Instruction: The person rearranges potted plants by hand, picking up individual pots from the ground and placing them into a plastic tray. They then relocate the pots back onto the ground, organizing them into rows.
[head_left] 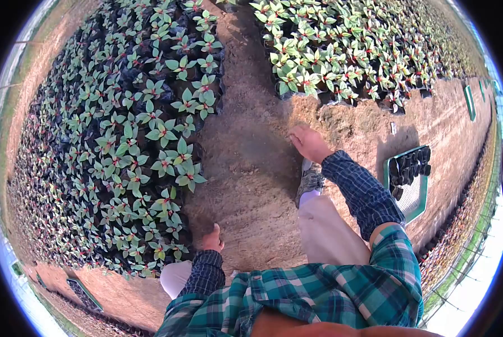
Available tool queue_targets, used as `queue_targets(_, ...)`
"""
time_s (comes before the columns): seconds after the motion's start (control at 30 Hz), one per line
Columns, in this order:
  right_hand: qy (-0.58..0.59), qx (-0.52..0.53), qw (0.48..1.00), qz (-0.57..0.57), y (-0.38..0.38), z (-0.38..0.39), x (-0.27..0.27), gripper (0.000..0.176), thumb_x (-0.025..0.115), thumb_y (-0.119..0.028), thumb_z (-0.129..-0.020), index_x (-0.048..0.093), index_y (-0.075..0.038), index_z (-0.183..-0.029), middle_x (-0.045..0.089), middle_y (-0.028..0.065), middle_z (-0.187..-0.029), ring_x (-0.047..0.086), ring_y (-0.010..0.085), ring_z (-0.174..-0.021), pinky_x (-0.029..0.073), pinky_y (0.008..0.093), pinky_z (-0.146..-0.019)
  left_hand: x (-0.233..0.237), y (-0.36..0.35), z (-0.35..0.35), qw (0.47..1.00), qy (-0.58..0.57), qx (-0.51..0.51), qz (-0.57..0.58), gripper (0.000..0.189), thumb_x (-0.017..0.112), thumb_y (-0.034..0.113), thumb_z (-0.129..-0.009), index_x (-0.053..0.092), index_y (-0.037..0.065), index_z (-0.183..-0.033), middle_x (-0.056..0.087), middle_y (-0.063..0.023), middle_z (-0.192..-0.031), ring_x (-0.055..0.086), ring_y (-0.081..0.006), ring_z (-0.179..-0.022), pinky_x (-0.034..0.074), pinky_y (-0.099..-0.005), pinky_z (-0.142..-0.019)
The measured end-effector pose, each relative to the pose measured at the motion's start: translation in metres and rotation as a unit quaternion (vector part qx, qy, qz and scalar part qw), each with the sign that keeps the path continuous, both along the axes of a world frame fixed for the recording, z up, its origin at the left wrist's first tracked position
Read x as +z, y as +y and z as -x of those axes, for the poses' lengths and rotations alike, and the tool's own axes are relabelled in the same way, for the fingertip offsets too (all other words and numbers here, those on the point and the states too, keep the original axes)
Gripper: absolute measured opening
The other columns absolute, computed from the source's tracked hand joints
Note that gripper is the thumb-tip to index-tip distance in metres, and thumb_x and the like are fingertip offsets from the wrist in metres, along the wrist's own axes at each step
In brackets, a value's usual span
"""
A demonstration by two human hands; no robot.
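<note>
My right hand [310, 143] is over the bare soil path, beside my shoe [310, 178]. Its fingers are curled together, and whatever may be in them is hidden. At the edge of the left bed, my left hand [212, 240] hangs low beside potted seedlings [162, 208]. Two of its digits stick out apart, and I see nothing held there. These seedlings have green leaves, reddish centres and black plastic bags around their roots. In front of my right hand stands another block of lighter green seedlings [307, 78].
A green-rimmed tray [417, 210] holding several black pots [408, 168] lies on the ground to my right. Another tray [84, 294] is at the lower left. The soil path [246, 135] runs between both beds. More green trays [470, 103] are at the far right.
</note>
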State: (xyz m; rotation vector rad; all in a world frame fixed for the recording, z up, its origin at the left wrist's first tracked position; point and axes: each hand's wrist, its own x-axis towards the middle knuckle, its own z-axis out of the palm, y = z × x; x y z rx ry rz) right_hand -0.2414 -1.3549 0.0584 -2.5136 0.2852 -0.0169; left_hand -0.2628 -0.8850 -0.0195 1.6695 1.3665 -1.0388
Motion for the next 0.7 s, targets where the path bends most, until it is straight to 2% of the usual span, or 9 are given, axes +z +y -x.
queue_targets(0.03,-0.008,0.013,1.0,-0.001,0.01,-0.013,-0.004,0.012,0.055,-0.014,-0.09,0.058,-0.005,-0.098,0.061,0.0156,-0.091,0.059,0.0375,-0.086,0.049,0.0449,-0.078,0.006,-0.005,-0.001,1.0,-0.008,0.013,-0.001,0.054,0.073,0.049,-0.081,0.055,0.006,-0.108,0.048,-0.0062,-0.078,0.047,-0.02,-0.068,0.051,-0.0406,-0.065)
queue_targets(0.13,0.02,0.089,0.996,-0.008,0.027,-0.056,-0.01,0.015,0.056,-0.012,-0.087,0.057,-0.004,-0.099,0.059,0.0153,-0.093,0.058,0.0361,-0.091,0.048,0.0445,-0.082,0.012,-0.006,-0.004,0.997,0.002,-0.076,0.0,0.048,0.071,0.045,-0.084,0.059,0.002,-0.101,0.055,-0.0064,-0.077,0.051,-0.0205,-0.056,0.046,-0.0332,-0.045)
queue_targets(0.2,0.015,0.169,0.981,0.09,0.024,-0.089,-0.016,0.024,0.056,-0.008,-0.083,0.055,-0.001,-0.106,0.058,0.0176,-0.105,0.055,0.0358,-0.105,0.046,0.0432,-0.091,0.005,-0.001,0.002,0.998,-0.026,-0.064,0.01,0.047,0.071,0.045,-0.084,0.061,0.002,-0.1,0.057,-0.0061,-0.079,0.051,-0.0202,-0.056,0.045,-0.0331,-0.044)
queue_targets(0.27,-0.027,0.155,0.981,0.111,0.017,-0.132,-0.023,0.029,0.056,-0.008,-0.083,0.053,0.002,-0.11,0.056,0.0199,-0.112,0.051,0.0373,-0.111,0.042,0.0438,-0.097,0.003,0.003,0.006,0.997,-0.052,-0.052,0.018,0.045,0.071,0.044,-0.084,0.062,0.003,-0.098,0.059,-0.0059,-0.08,0.052,-0.0199,-0.055,0.044,-0.033,-0.043)
queue_targets(0.33,-0.088,0.09,0.982,0.144,0.008,-0.174,-0.031,0.039,0.056,-0.007,-0.083,0.049,0.006,-0.119,0.052,0.0237,-0.122,0.046,0.0398,-0.12,0.038,0.0446,-0.104,0.005,0.004,0.006,0.984,-0.067,-0.158,0.053,0.051,0.07,0.045,-0.084,0.054,0.01,-0.118,0.057,-0.0069,-0.1,0.055,-0.0201,-0.078,0.049,-0.0353,-0.051)
queue_targets(0.43,-0.123,-0.016,0.978,0.166,-0.004,-0.229,-0.059,0.048,0.058,-0.009,-0.085,0.043,0.008,-0.127,0.045,0.0269,-0.132,0.041,0.0433,-0.126,0.034,0.0475,-0.107,-0.019,0.007,0.019,0.983,-0.082,-0.156,-0.061,0.047,0.076,0.042,-0.077,0.066,0.003,-0.1,0.069,-0.0117,-0.097,0.068,-0.0285,-0.078,0.054,-0.0412,-0.06)
queue_targets(0.47,-0.115,-0.01,0.977,0.18,-0.007,-0.239,-0.067,0.05,0.058,-0.012,-0.086,0.042,0.008,-0.129,0.044,0.0272,-0.134,0.04,0.0436,-0.127,0.033,0.048,-0.108,-0.033,0.013,0.029,0.985,-0.079,-0.136,-0.067,0.047,0.076,0.042,-0.077,0.066,0.003,-0.1,0.069,-0.0117,-0.097,0.068,-0.0285,-0.078,0.054,-0.0412,-0.06)
queue_targets(0.57,-0.094,0.039,0.968,0.228,-0.016,-0.252,-0.093,0.056,0.056,-0.018,-0.087,0.039,0.008,-0.133,0.04,0.0276,-0.139,0.037,0.0445,-0.129,0.029,0.0502,-0.109,-0.049,0.024,0.042,0.963,-0.105,-0.24,-0.066,0.053,0.08,0.041,-0.072,0.066,0.0,-0.102,0.069,-0.0166,-0.103,0.067,-0.0323,-0.094,0.054,-0.0434,-0.079)
queue_targets(0.7,-0.117,0.046,0.968,0.218,-0.02,-0.25,-0.098,0.06,0.058,-0.021,-0.082,0.042,0.006,-0.133,0.04,0.0265,-0.139,0.035,0.0429,-0.131,0.027,0.0527,-0.109,-0.047,0.017,0.051,0.962,-0.149,-0.2,-0.114,0.064,0.085,0.04,-0.065,0.062,-0.006,-0.104,0.067,-0.0223,-0.105,0.064,-0.0364,-0.101,0.051,-0.0449,-0.087)
